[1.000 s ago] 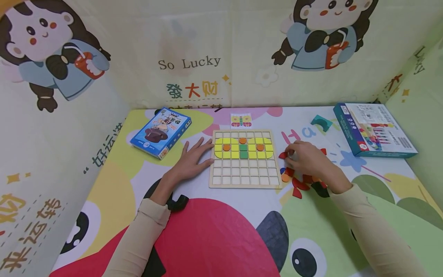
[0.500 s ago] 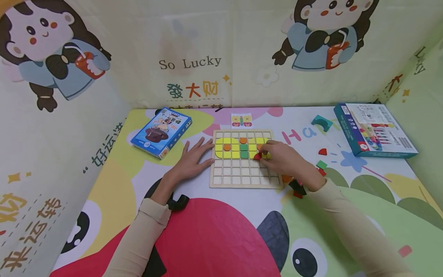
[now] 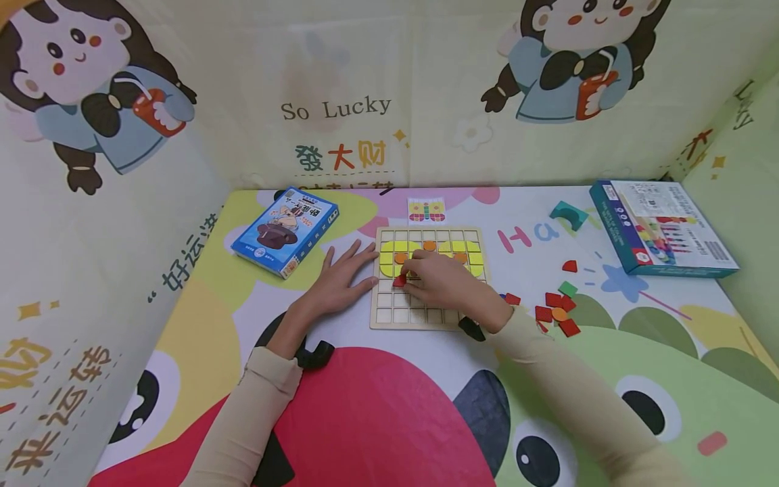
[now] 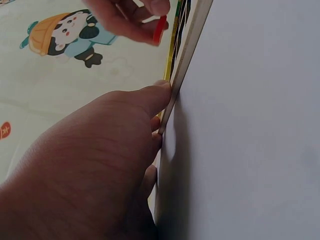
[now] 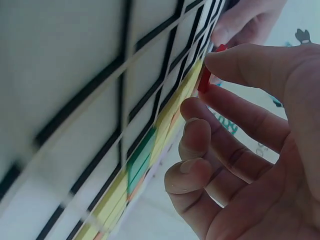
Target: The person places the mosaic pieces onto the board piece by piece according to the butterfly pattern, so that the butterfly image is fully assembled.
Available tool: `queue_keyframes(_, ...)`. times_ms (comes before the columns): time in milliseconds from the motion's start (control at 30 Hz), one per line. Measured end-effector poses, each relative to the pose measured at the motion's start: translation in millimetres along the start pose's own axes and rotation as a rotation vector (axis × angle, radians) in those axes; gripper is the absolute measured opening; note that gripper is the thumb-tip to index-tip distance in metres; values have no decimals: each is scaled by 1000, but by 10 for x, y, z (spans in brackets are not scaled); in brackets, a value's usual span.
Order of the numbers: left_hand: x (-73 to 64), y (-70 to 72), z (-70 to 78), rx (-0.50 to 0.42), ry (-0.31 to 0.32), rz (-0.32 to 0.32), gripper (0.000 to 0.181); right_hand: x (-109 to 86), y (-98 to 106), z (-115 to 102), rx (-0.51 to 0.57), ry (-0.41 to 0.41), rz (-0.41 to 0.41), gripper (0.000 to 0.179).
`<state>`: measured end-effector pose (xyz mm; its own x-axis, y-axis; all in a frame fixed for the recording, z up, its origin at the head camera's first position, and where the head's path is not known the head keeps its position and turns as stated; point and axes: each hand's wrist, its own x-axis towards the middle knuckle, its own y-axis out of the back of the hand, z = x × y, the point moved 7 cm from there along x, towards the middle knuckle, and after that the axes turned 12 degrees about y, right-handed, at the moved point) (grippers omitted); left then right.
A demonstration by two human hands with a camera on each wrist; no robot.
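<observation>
My right hand (image 3: 447, 287) is over the wooden grid board (image 3: 389, 316) and pinches a small red tile (image 3: 399, 281) between thumb and index finger. The right wrist view shows that red tile (image 5: 204, 81) edge-on, close to the board, with the other fingers bent and holding nothing. Yellow, orange and green tiles fill part of the upper rows; my right hand hides some of them. My left hand (image 3: 335, 289) lies with spread fingers at the board's left edge, and its thumb (image 4: 157, 95) touches the rim in the left wrist view.
Loose red, orange and green tiles (image 3: 558, 314) lie right of the board. A butterfly pattern card (image 3: 427, 210) sits behind it. A blue box (image 3: 285, 231) stands at left, a teal box (image 3: 666, 226) and a teal arch-shaped piece (image 3: 569, 215) at right.
My right hand has gone from the loose tiles leftward to the board's left part, carrying the red tile. My left hand has stayed at the board's edge.
</observation>
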<state>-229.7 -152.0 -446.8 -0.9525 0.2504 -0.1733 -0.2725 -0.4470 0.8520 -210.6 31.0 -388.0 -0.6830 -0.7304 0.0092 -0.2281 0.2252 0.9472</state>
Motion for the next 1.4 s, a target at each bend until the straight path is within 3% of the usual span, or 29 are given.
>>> queue_keyframes(400,-3,5,9,-2,-7,5,66,214,-114,-128,-3,47,-12,33)
queue_keyframes(1400,-5,7,26,-11,-6,3,66,130,-127,-90,40,52,-27,34)
